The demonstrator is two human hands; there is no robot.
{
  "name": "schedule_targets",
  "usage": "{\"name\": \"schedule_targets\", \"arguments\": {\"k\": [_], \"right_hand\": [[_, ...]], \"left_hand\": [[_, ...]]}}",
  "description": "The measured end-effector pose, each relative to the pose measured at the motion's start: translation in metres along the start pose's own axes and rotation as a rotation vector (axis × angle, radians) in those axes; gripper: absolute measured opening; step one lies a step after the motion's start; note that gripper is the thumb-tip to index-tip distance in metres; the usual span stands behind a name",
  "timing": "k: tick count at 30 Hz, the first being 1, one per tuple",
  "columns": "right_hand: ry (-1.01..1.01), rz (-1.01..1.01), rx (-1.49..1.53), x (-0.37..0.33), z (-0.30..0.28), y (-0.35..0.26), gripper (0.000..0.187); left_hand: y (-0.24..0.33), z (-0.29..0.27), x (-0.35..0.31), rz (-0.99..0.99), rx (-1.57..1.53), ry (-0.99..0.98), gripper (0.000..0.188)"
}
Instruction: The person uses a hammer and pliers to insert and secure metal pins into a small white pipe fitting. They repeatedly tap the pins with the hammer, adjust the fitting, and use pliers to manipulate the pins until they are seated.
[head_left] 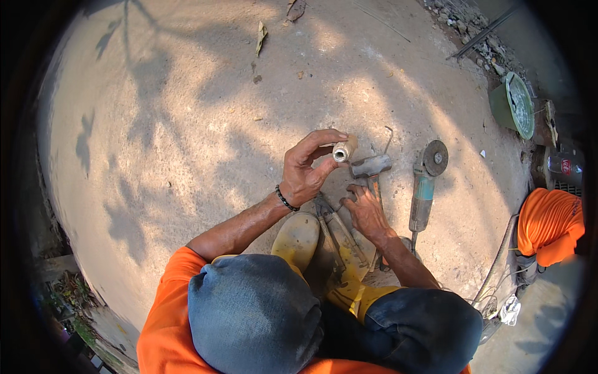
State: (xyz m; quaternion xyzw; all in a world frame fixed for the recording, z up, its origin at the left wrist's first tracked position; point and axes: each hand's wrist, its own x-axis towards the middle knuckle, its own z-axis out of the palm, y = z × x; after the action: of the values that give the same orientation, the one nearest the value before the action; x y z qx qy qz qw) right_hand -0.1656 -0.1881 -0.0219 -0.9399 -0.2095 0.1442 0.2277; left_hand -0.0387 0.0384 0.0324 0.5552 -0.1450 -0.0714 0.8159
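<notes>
Teal and grey-brown on the grinder (423, 188); dark grey on its disc (437, 158). Left of grinder: tan on the pipe (351, 145), paler end; dull grey on the hammer (372, 165) head; black beading on the bracelet (286, 198); yellow on the boots (295, 238); dark blue on the trousers (252, 311); orange on the sleeve (169, 287). Right of grinder: pale green on the bucket (502, 105), orange on a co-worker's shirt (548, 219). All around grinder: tan ground (230, 118), dappled grey.

Items counted, by kind.
One hollow cylinder (344, 149), one hammer (372, 166), one angle grinder (422, 192), one pair of pliers (323, 208), one bucket (503, 105), two yellow boots (296, 237).
</notes>
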Motion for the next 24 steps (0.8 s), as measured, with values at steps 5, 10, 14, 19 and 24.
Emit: {"name": "schedule_targets", "arguments": {"k": [5, 10, 14, 19, 24], "right_hand": [[0.070, -0.025, 0.044, 0.004, -0.005, -0.002, 0.029], [0.003, 0.231, 0.190, 0.001, -0.033, -0.009, 0.023], [0.183, 0.485, 0.633, 0.000, -0.071, -0.019, 0.014], [0.572, 0.325, 0.937, 0.012, -0.133, -0.036, 0.010], [0.755, 0.114, 0.817, 0.029, -0.170, -0.057, 0.006]], "left_hand": [[0.001, -0.003, 0.014, 0.076, 0.026, 0.073, 0.039], [-0.005, -0.008, 0.009, 0.077, 0.182, 0.114, 0.038], [-0.012, -0.012, 0.002, 0.069, 0.297, 0.138, 0.039], [-0.019, -0.013, -0.008, 0.056, 0.296, 0.141, 0.041], [-0.022, -0.012, -0.013, 0.042, 0.270, 0.125, 0.041]]}}
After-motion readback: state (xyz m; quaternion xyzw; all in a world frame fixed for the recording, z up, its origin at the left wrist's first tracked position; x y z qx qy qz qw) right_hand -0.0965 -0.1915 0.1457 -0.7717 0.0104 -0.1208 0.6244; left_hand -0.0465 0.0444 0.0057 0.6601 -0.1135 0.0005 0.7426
